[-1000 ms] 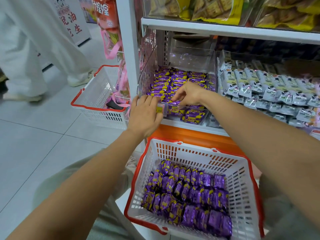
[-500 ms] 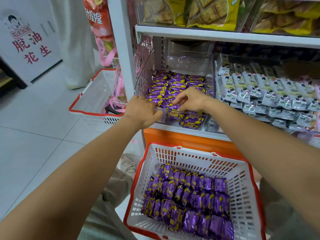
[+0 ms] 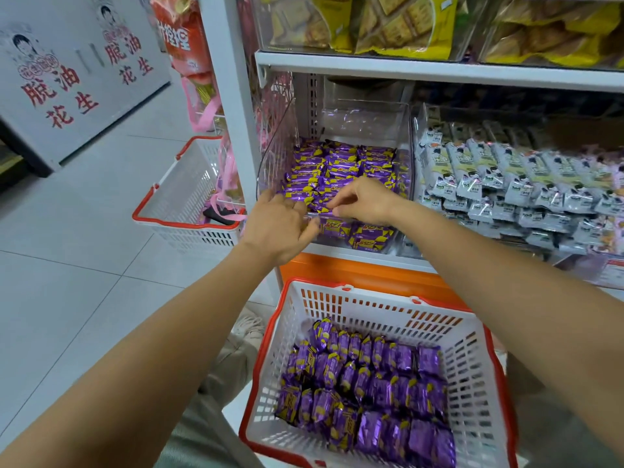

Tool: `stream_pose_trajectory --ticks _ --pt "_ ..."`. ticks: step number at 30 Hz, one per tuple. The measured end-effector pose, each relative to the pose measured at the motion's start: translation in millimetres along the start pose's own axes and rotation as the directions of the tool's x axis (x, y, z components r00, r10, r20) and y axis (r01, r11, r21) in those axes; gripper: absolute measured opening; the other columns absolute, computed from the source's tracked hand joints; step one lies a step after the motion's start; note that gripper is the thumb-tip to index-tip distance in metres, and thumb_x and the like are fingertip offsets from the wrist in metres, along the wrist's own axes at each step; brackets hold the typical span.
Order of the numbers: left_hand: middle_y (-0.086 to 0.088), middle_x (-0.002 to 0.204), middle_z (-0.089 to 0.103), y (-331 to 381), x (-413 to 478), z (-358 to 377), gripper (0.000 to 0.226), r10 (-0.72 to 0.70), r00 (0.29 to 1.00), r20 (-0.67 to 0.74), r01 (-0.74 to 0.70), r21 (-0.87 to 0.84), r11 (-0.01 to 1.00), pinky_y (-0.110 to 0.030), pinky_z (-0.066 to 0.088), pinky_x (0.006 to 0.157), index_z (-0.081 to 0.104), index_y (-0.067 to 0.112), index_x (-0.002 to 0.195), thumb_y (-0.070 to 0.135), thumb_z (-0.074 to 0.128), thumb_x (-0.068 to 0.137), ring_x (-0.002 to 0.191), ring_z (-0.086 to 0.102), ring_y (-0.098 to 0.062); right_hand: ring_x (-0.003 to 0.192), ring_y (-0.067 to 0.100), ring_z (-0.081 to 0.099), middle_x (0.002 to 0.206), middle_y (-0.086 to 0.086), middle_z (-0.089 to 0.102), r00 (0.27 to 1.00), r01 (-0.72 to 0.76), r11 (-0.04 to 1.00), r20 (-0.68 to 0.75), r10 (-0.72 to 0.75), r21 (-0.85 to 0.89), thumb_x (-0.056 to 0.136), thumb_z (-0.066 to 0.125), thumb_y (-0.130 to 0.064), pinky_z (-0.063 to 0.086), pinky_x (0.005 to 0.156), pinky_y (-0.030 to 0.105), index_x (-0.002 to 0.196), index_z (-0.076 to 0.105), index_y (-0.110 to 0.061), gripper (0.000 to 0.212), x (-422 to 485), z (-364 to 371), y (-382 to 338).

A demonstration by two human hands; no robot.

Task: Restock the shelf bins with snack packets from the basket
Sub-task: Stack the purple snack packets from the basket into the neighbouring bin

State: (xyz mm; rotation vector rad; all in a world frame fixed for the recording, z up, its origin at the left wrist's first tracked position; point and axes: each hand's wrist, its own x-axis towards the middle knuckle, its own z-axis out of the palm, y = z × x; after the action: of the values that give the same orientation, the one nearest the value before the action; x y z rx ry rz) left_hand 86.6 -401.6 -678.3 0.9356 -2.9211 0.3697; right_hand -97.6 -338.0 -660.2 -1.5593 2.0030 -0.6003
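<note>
Shelf bin [image 3: 364, 123], clear plastic, part filled with purple packets [image 3: 341, 160]: laid flat in rows, long axes running left to right along the shelf [image 3: 354, 255]. Basket [image 3: 472, 366] below the shelf's front edge, holding more of them, stood on edge side by side, long axes toward the shelf. Right hand [image 3: 364, 204] over the bin's front rim, fingertips pinched on one packet. Left hand [image 3: 280, 228] at the bin's front left corner, fingers curled; hold cannot be told.

left hand [image 3: 277, 228]: fingertips hidden behind its own back, grip unclear | right hand [image 3: 366, 202]: fingertips buried among bin packets [image 3: 341, 163] | basket [image 3: 472, 373]: near corner cut off at bottom edge | yellow packets [image 3: 388, 25]: tops cropped, upper right
</note>
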Motion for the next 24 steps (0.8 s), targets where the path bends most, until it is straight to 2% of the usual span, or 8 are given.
stream_pose_trajectory --ticks 3,4,6,8,12,17,21,24 --pt "-0.011 0.089 0.067 2.6 -0.7 0.1 0.087 -0.04 0.999 0.031 0.041 -0.021 0.999 -0.042 0.026 0.109 0.063 0.011 0.095 0.063 -0.006 0.082 0.094 0.061 -0.027 0.072 0.019 0.05 0.072 0.003 0.057 0.992 0.113 0.981 -0.044 -0.121 -0.155 0.101 0.049 -0.029 0.046 0.075 0.04 0.071 0.063 -0.011 0.037 -11.4 10.7 1.6" --pt "-0.011 0.087 0.067 3.9 0.4 -0.9 0.09 -0.039 0.999 0.037 0.039 -0.014 0.999 -0.042 0.025 0.11 0.062 0.011 0.096 0.065 -0.007 0.08 0.093 0.061 -0.027 0.079 0.02 0.049 0.08 0.008 0.057 0.987 0.137 0.965 -0.053 -0.152 -0.225 0.102 0.044 -0.03 0.045 0.079 0.042 0.075 0.064 -0.01 0.039 -15.7 16.2 3.2" --pt "-0.01 0.09 0.067 4.9 1.9 -2.5 0.093 -0.033 0.998 0.06 0.032 0.016 0.999 -0.043 0.024 0.111 0.062 0.011 0.101 0.069 -0.007 0.076 0.095 0.061 -0.027 0.107 0.021 0.046 0.111 0.008 0.057 0.974 0.177 0.916 -0.066 -0.215 -0.359 0.102 0.042 -0.036 0.041 0.093 0.04 0.113 0.068 -0.011 0.038 -24.2 27.7 8.8" --pt "-0.012 0.1 0.066 3.8 1.7 -0.9 0.088 -0.036 0.995 0.094 0.032 0.042 0.999 -0.044 0.025 0.112 0.058 0.011 0.111 0.073 0.005 0.079 0.102 0.06 -0.028 0.121 0.022 0.041 0.129 0.005 0.05 0.943 0.228 0.851 -0.109 -0.313 -0.472 0.099 0.044 -0.044 0.038 0.097 0.038 0.138 0.053 -0.014 0.049 -31.6 34.8 15.8" --pt "-0.012 0.12 0.06 -4.4 0.4 3.3 0.067 0.009 0.991 0.135 -0.018 0.068 0.998 -0.044 0.022 0.115 0.045 0.013 0.129 0.064 0.05 0.085 0.115 0.053 -0.03 0.126 0.026 0.046 0.14 0.006 0.051 0.892 0.298 0.754 -0.111 -0.439 -0.585 0.094 0.055 -0.042 0.037 0.102 0.041 0.146 0.042 -0.016 0.059 -38.4 39.7 23.4" --pt "-0.011 0.125 0.057 -11.2 0.8 6.4 0.065 0.042 0.988 0.151 -0.065 0.15 0.987 -0.041 0.021 0.116 0.034 0.012 0.137 0.038 0.066 0.087 0.118 0.053 -0.03 0.098 0.029 0.069 0.114 0.009 0.07 0.817 0.287 0.675 -0.195 -0.543 -0.68 0.068 0.086 -0.023 0.054 0.087 0.039 0.123 0.063 -0.009 0.062 -42.1 46.1 30.5" --pt "-0.011 0.12 0.06 -7.7 0.7 15.8 0.057 0.002 0.996 0.085 -0.014 0.141 0.99 -0.042 0.025 0.115 0.04 0.012 0.13 0.033 0.069 0.086 0.114 0.056 -0.03 0.097 0.035 0.067 0.098 0.013 0.071 0.854 0.26 0.687 -0.17 -0.491 -0.678 0.077 0.079 -0.019 0.049 0.096 0.04 0.112 0.061 -0.004 0.043 -35.3 44.3 23.1" --pt "-0.012 0.107 0.066 -8.3 1.4 21.7 0.054 -0.013 0.999 0.029 0.009 0.139 0.99 -0.043 0.033 0.111 0.046 0.011 0.124 0.024 0.075 0.08 0.103 0.061 -0.031 0.07 0.029 0.069 0.072 0.009 0.069 0.825 0.281 0.65 -0.169 -0.54 -0.706 0.064 0.086 -0.011 0.052 0.091 0.041 0.1 0.062 -0.003 0.045 -28.8 42.2 23.6"
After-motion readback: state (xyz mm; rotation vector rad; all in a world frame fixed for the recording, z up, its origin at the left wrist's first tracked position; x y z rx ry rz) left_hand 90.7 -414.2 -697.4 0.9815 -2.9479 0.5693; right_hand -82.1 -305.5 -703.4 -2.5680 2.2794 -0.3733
